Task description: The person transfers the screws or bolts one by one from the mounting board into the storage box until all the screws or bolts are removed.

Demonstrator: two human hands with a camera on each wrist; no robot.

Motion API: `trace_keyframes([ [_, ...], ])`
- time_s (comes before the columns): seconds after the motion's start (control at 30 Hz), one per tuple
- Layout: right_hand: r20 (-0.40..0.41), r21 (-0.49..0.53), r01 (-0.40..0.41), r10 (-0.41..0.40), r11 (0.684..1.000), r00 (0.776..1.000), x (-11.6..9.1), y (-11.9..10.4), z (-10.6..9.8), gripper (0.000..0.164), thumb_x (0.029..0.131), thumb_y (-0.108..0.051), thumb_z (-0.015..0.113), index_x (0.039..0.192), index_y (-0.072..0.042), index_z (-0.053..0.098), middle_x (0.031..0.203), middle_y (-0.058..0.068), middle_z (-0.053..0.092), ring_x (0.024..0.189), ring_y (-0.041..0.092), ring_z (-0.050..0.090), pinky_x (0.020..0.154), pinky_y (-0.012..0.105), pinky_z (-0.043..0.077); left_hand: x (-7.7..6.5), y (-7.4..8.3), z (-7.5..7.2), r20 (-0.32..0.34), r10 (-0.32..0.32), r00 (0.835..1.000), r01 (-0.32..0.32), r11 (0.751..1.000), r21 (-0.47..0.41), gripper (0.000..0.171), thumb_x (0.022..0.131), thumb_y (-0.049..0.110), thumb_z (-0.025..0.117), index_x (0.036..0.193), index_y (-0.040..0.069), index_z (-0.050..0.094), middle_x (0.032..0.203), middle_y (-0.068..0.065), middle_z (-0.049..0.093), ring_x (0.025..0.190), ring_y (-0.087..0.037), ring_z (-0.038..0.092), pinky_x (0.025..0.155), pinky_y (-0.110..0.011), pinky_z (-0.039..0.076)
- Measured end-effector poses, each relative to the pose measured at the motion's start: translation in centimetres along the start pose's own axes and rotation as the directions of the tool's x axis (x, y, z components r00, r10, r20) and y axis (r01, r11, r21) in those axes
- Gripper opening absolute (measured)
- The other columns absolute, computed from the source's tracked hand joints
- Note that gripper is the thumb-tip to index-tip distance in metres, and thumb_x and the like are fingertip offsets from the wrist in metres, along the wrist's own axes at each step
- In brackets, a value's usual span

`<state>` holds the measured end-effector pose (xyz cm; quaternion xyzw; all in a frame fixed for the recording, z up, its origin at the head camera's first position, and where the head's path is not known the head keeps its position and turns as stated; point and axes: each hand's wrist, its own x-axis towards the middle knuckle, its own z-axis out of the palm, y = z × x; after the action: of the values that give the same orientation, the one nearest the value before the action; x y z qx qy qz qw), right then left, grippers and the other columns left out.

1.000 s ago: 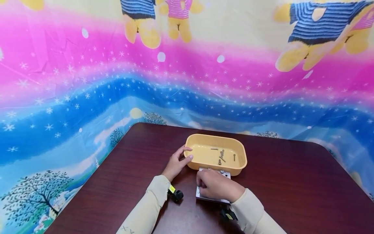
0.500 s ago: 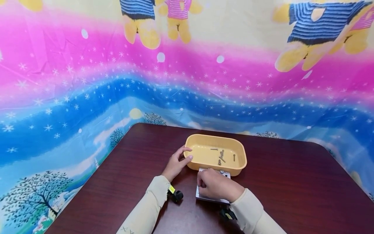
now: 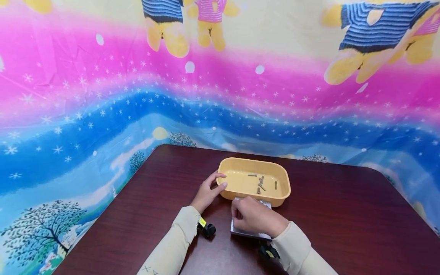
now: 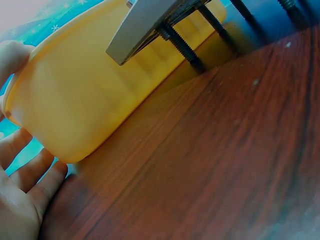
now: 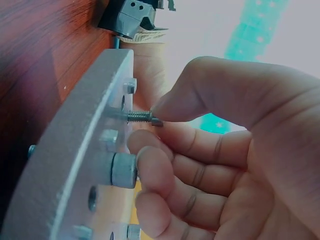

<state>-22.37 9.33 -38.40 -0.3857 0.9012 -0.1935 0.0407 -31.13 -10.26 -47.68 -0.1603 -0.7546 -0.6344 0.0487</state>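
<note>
My left hand (image 3: 207, 192) holds the left end of a yellow plastic tub (image 3: 285, 198), thumb and index finger at its rim. In the left wrist view the other fingers (image 4: 45, 182) lie along the tub's outside. My right hand (image 3: 258, 217) is over a silver metal plate (image 3: 237, 229) in front of the tub. In the right wrist view its thumb and index finger pinch the head of a threaded bolt (image 5: 140, 116) standing in the plate (image 5: 65, 155). Part of the thread shows above the plate's face. The other fingers curl close beside a thick bolt head (image 5: 124, 170).
Several loose bolts (image 3: 261, 182) lie in the tub. More bolts sit in the plate, their threaded ends (image 4: 182, 45) sticking out underneath toward the dark wooden table (image 3: 185, 168). A printed cloth (image 3: 220, 95) hangs behind the table. Black wrist cameras (image 3: 207, 229) are on both wrists.
The right hand's fingers shift slightly over the plate, covering a little more of its far edge. The left hand, the tub and the loose bolts stay in place.
</note>
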Motion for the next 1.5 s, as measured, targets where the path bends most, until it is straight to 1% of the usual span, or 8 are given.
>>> trace_keyframes([
  [0.3, -0.001, 0.035, 0.008, -0.008, 0.999, 1.0, -0.1, 0.0, -0.2, 0.012, 0.077, -0.008, 0.066, 0.077, -0.016, 0.058, 0.064, -0.013, 0.052, 0.054, 0.0, 0.048, 0.05, 0.02, 0.043, 0.0, 0.0, 0.1, 0.0, 0.015, 1.0, -0.015, 1.0, -0.006, 0.045, 0.09, 0.04, 0.067, 0.126, 0.016, 0.06, 0.153, -0.003, 0.036, 0.125, -0.018, 0.05, 0.099, -0.037, 0.045],
  [0.57, 0.004, 0.041, 0.024, -0.024, 0.999, 1.0, 0.0, -0.2, -0.4, 0.011, 0.077, -0.007, 0.064, 0.077, -0.016, 0.057, 0.062, -0.012, 0.051, 0.054, 0.0, 0.047, 0.05, 0.02, 0.043, 0.0, 0.0, 0.0, 0.002, 0.018, 1.0, -0.018, 1.0, -0.015, 0.044, 0.09, 0.039, 0.067, 0.126, 0.016, 0.06, 0.153, -0.002, 0.035, 0.124, -0.019, 0.051, 0.098, -0.035, 0.046],
  [0.77, -0.001, 0.051, 0.033, -0.033, 0.998, 0.999, 0.0, -0.1, -0.5, 0.011, 0.077, -0.006, 0.064, 0.078, -0.015, 0.057, 0.062, -0.012, 0.05, 0.054, 0.001, 0.047, 0.05, 0.02, 0.042, 0.1, 0.2, 0.0, 0.01, 0.013, 1.0, -0.012, 1.0, -0.024, 0.04, 0.092, 0.032, 0.066, 0.127, 0.014, 0.059, 0.154, -0.006, 0.033, 0.126, -0.02, 0.05, 0.101, -0.04, 0.043],
  [0.83, 0.0, 0.058, 0.037, -0.037, 0.998, 0.999, 0.0, -0.1, -0.5, 0.012, 0.077, -0.007, 0.064, 0.079, -0.016, 0.057, 0.062, -0.012, 0.05, 0.054, 0.001, 0.046, 0.05, 0.02, 0.042, 0.0, 0.5, 0.0, 0.016, 0.014, 1.0, -0.014, 0.999, -0.029, 0.04, 0.093, 0.029, 0.066, 0.128, 0.011, 0.058, 0.154, -0.01, 0.032, 0.127, -0.023, 0.049, 0.102, -0.043, 0.042],
  [1.0, -0.006, 0.07, 0.041, -0.041, 0.997, 0.999, 0.0, -0.2, -0.6, 0.015, 0.08, -0.008, 0.064, 0.08, -0.018, 0.054, 0.063, -0.012, 0.049, 0.054, 0.001, 0.045, 0.05, 0.02, 0.041, -0.9, 2.6, -0.2, 0.035, 0.024, 0.999, -0.023, 0.999, -0.03, 0.042, 0.094, 0.023, 0.063, 0.13, 0.002, 0.055, 0.154, -0.018, 0.03, 0.126, -0.03, 0.049, 0.101, -0.046, 0.042],
  [1.07, -0.009, 0.068, 0.04, -0.04, 0.997, 0.999, 0.0, -0.2, -0.6, 0.014, 0.08, -0.008, 0.064, 0.081, -0.019, 0.055, 0.063, -0.012, 0.049, 0.054, 0.0, 0.045, 0.05, 0.02, 0.041, -1.2, 3.3, -0.3, 0.042, 0.026, 0.999, -0.025, 0.999, -0.024, 0.041, 0.095, 0.022, 0.063, 0.13, 0.001, 0.055, 0.154, -0.019, 0.03, 0.126, -0.031, 0.049, 0.101, -0.045, 0.043],
  [1.27, -0.023, 0.083, 0.039, -0.038, 0.996, 0.999, 0.0, -0.2, -0.8, 0.011, 0.083, -0.01, 0.061, 0.083, -0.02, 0.058, 0.063, -0.012, 0.051, 0.052, 0.001, 0.046, 0.049, 0.02, 0.042, -1.4, 3.8, -0.3, 0.043, 0.026, 0.999, -0.025, 0.999, -0.02, 0.041, 0.095, 0.021, 0.063, 0.129, 0.0, 0.055, 0.154, -0.02, 0.03, 0.126, -0.031, 0.049, 0.101, -0.045, 0.042],
  [1.5, -0.086, 0.06, 0.074, -0.069, 0.995, 0.994, 0.0, 0.2, -1.0, 0.013, 0.083, -0.009, 0.062, 0.08, -0.02, 0.057, 0.063, -0.013, 0.051, 0.054, 0.0, 0.047, 0.05, 0.02, 0.043, -1.4, 3.9, -0.4, 0.05, 0.017, 0.999, -0.016, 1.0, -0.012, 0.042, 0.095, 0.024, 0.063, 0.13, 0.002, 0.055, 0.154, -0.018, 0.031, 0.126, -0.028, 0.049, 0.1, -0.043, 0.043],
])
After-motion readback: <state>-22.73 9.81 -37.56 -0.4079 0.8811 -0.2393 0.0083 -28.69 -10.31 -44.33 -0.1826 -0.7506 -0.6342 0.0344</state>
